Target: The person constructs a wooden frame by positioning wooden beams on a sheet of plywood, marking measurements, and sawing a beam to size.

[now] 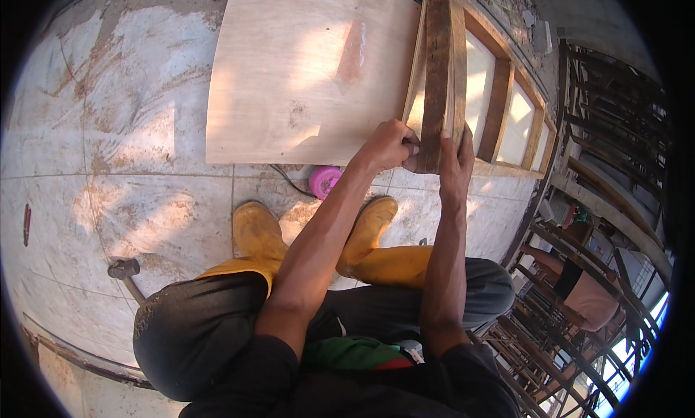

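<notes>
A wooden frame [437,70] with crossbars and a light panel behind them stands tilted on its edge at the upper right. My left hand [391,145] is closed at the near left corner of this frame, its fingertips curled against the wood. On the other side of the same corner, my right hand [456,157] grips the frame, thumb and fingers around the end of the dark bar. Under and left of the frame lies a pale plywood sheet [268,77], with a reddish smear on its surface.
A pink round object [326,180] with a dark cord lies at the plywood's near edge. The hammer [124,269] rests by my left knee, and a thin red object [27,224] lies far left. My yellow boots [258,228] are on dirty tiles. At right, another person [590,298] is among stacked timbers.
</notes>
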Action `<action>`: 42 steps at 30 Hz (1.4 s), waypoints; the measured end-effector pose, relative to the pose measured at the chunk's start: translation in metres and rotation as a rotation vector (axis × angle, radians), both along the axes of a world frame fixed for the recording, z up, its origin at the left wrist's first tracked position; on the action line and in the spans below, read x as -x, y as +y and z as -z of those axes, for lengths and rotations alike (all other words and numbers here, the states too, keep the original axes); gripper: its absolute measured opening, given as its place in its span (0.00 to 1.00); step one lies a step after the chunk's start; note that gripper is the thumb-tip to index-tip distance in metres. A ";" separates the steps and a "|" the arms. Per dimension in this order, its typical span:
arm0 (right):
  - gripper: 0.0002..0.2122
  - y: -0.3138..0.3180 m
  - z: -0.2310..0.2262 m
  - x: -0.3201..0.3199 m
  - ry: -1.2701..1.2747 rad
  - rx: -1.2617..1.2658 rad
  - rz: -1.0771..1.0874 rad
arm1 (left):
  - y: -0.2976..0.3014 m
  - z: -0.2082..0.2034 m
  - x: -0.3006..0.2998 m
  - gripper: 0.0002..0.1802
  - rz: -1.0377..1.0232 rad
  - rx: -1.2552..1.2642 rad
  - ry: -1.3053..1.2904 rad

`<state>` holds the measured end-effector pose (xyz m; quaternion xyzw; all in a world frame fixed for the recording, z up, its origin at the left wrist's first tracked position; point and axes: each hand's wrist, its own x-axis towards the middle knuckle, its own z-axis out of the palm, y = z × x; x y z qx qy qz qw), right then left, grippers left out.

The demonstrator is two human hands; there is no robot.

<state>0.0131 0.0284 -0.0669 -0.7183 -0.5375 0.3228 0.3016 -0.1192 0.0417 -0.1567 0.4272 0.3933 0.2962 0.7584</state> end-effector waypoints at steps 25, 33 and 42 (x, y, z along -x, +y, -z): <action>0.19 0.001 0.003 -0.004 0.083 0.015 0.018 | -0.019 0.041 -0.002 0.08 -0.076 0.006 -0.352; 0.21 0.000 0.007 -0.006 0.057 0.002 0.003 | -0.015 0.053 0.022 0.08 -0.178 0.077 -0.333; 0.20 0.000 0.008 -0.005 0.027 0.018 0.014 | -0.008 0.028 -0.006 0.08 -0.126 -0.188 0.050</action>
